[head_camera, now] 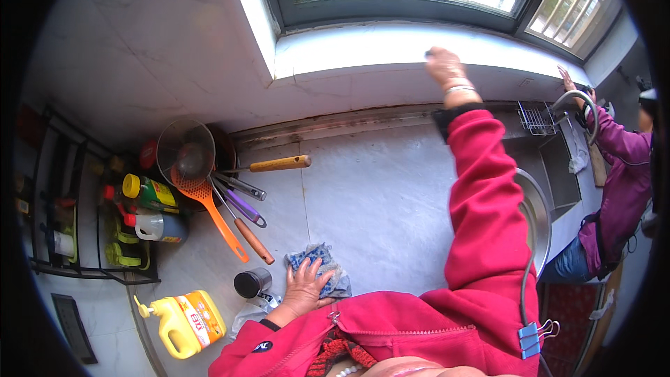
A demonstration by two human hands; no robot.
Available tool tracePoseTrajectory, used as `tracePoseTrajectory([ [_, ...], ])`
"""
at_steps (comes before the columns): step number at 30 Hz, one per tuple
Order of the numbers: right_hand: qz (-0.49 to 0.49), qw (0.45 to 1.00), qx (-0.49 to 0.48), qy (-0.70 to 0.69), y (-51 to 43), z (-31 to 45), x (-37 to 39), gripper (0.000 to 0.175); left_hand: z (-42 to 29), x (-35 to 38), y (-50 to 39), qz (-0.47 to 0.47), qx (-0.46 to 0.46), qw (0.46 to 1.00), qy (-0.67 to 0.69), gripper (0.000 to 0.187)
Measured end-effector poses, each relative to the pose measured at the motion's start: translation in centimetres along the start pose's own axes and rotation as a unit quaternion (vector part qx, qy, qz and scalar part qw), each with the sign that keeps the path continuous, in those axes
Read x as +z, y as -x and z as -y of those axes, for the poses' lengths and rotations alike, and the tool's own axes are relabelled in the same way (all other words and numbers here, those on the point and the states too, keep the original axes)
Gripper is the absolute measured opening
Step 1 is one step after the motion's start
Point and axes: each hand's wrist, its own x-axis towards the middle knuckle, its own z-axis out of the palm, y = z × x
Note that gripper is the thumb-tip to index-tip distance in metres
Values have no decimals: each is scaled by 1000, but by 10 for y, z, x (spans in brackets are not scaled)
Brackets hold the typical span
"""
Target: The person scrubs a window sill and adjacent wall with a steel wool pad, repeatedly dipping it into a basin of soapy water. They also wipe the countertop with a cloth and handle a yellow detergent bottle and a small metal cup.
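My left hand (305, 287) lies flat with spread fingers on a crumpled blue and grey patterned cloth (335, 272) on the grey countertop (377, 193). Beside it stand a dark-lidded jar (252, 283) and a clear plastic bag (251, 316). Stretched far forward, my right hand (444, 65) is over the white window sill (356, 47), its fingers curled. A small dark thing (428, 54) shows at its fingertips; what it is cannot be made out.
At left are a yellow pump bottle (193, 322), sauce bottles (157, 226), a black rack (89, 272), an orange slotted spoon (212, 209) and a strainer (186, 131). A metal basin (539, 209), a sink (555, 167) with a faucet (591, 110) and another person (620, 183) are at right.
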Motion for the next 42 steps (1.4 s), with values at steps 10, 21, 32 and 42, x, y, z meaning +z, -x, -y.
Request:
tracePoseTrajectory([
  [10, 16, 996, -51, -75, 3, 85, 24, 22, -5, -2, -1, 14, -20, 1000, -8, 74],
  [21, -65, 998, 4, -20, -11, -88, -4, 24, -6, 3, -3, 33, -34, 999, -25, 79],
  [32, -115, 980, 146, 65, -36, -192, -15, 21, -8, 0, -4, 47, -36, 998, -22, 77],
  [42, -99, 982, -144, -70, 17, 118, 36, 15, -5, -2, 2, 5, -27, 999, 19, 72],
])
